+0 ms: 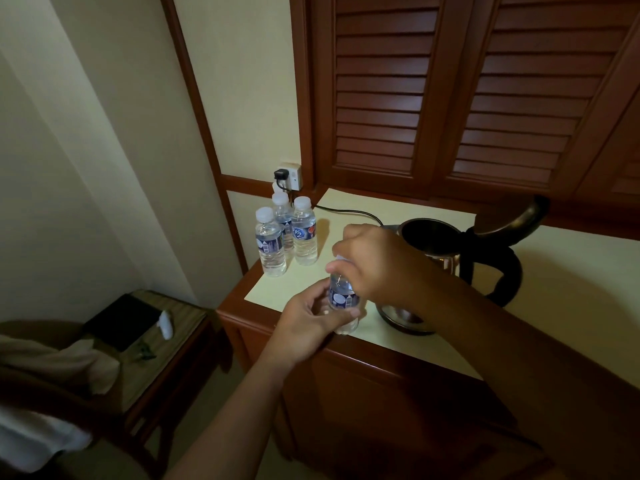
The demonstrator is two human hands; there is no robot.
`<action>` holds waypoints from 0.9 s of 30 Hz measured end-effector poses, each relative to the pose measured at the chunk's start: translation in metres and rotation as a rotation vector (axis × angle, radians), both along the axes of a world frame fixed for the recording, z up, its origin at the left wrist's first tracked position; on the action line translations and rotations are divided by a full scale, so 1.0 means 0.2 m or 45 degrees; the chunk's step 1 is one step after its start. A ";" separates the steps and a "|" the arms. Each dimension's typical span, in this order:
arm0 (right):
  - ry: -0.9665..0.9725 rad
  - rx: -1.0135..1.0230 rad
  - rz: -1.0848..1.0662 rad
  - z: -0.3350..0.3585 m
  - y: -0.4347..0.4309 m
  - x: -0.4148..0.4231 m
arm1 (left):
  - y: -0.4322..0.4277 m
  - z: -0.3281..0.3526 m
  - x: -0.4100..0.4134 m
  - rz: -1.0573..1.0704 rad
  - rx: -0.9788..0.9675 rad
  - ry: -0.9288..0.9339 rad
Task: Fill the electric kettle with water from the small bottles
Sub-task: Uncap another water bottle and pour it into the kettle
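Counter top, cream surface (pixel 571 271) over a red-brown wood cabinet.

- Small water bottle (pixel 343 299): held just above the counter's near edge, next to the left side of the kettle base (pixel 398 318). Long axis close to vertical, cap end up, leaning slightly. Blue label faces the camera and clear water shows below it. Fill level hidden by the hands.
- Left hand (pixel 310 318): fingers wrapped round the bottle's lower body, thumb across the label.
- Right hand (pixel 374 265): comes in from above, fingers curled down tight over the cap (pixel 341 258). Only a white sliver of the cap shows; cannot tell whether it is loosened.
- Electric kettle (pixel 434 242): stands on its base near the middle of the counter. Lid (pixel 516 220) is hinged up and open toward the far right. Spout is on the left, black handle (pixel 509 277) on the right. Interior is dark, so contents cannot be made out.
- Three spare bottles (pixel 270 245): upright in a tight cluster along the left edge, toward the far left corner. White caps are on, and clear water reaches nearly to the necks.
- Black cord (pixel 346 212): runs across the far part of the counter from the kettle toward the wall socket (pixel 289 174), where a plug is seated.
- Louvred wooden doors (pixel 450 98) behind the far edge.
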State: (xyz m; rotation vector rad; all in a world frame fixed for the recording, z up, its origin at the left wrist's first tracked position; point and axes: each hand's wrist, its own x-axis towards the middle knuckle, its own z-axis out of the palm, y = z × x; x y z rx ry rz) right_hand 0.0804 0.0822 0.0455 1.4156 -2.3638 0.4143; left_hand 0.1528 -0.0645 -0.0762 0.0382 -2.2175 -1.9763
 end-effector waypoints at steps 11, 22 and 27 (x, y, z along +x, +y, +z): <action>-0.372 0.194 0.200 0.09 0.25 0.01 | 0.05 0.04 0.03 -0.282 0.003 -0.023; -0.487 -0.772 -0.318 -0.19 0.69 0.36 | 0.28 0.12 0.08 -0.319 -0.026 0.028; -0.470 -0.780 -0.680 -0.54 0.85 0.35 | 0.35 0.13 0.10 -0.288 -0.013 0.028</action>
